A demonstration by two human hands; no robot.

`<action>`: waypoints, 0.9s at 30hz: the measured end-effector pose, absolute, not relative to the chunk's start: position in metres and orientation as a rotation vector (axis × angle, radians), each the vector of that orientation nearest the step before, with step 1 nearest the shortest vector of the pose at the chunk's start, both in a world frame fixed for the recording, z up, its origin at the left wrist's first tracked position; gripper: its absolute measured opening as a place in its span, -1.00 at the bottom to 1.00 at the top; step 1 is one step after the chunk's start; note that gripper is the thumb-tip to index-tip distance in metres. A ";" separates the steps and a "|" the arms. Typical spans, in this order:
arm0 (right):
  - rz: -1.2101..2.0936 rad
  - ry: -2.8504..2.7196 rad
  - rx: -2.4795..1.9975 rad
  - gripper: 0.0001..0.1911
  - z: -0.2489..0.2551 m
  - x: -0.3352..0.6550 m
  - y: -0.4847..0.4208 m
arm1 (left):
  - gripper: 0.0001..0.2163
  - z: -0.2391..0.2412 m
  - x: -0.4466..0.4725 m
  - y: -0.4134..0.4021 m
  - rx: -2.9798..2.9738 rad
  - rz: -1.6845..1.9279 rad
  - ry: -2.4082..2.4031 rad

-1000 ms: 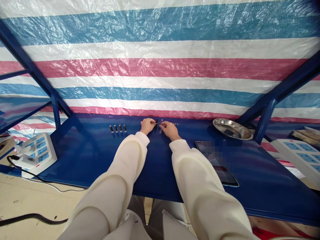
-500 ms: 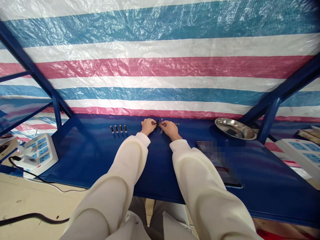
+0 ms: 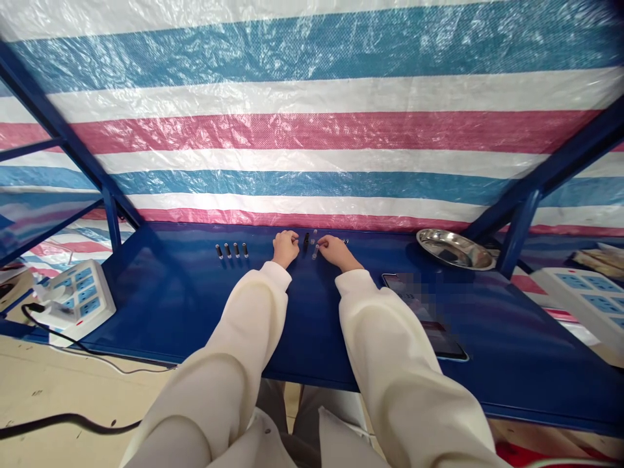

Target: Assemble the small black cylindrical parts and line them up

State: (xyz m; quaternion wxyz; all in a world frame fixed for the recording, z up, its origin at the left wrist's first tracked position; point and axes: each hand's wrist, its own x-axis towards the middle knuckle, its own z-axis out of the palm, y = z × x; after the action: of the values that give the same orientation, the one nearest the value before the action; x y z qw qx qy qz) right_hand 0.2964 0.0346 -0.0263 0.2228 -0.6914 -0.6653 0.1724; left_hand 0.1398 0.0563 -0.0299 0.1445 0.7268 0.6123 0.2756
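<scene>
Both my hands reach to the back of a blue metal shelf (image 3: 302,325). My left hand (image 3: 285,247) is curled closed, fingertips pinched toward a thin piece I cannot make out. Just right of it a small black cylinder (image 3: 306,241) stands between the two hands. My right hand (image 3: 335,251) is closed on a short clear tube (image 3: 314,249). Several small dark cylinders (image 3: 231,251) stand in a row to the left of my left hand. A few tiny metal bits (image 3: 344,241) lie beyond my right hand.
A steel dish (image 3: 453,249) sits at the back right by a blue upright post (image 3: 515,234). A phone (image 3: 424,315) lies flat right of my right arm. White power strips (image 3: 73,300) rest at the far left and far right. A striped tarp hangs behind.
My hands have drawn slightly apart; the black cylinder that sat between the fingertips now stands free in the gap. The view shifted a little.
</scene>
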 end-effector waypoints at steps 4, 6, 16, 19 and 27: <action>0.593 -1.923 -1.929 -0.69 -0.021 0.303 0.025 | -0.77 -0.018 0.135 0.043 2.100 0.766 1.851; 0.669 -1.946 -1.912 -0.71 -0.019 0.304 0.019 | -0.78 -0.010 0.130 0.036 2.123 0.754 1.855; 0.476 -1.825 -1.897 -0.82 -0.030 0.287 0.006 | -0.85 -0.001 0.095 -0.018 2.284 1.069 1.522; 0.417 -1.788 -1.937 -0.85 -0.033 0.282 0.010 | -0.84 -0.007 0.091 -0.026 2.279 1.032 1.543; 0.406 -1.648 -2.009 -0.81 -0.033 0.272 0.018 | -0.83 0.003 0.094 -0.035 2.247 0.953 1.706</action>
State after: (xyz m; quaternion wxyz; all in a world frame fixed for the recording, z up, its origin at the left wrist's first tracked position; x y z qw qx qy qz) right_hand 0.2718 0.0179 -0.0328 0.2530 -0.7389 -0.6063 0.1495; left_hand 0.0938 -0.0352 0.0029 0.0818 0.7520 0.5709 0.3190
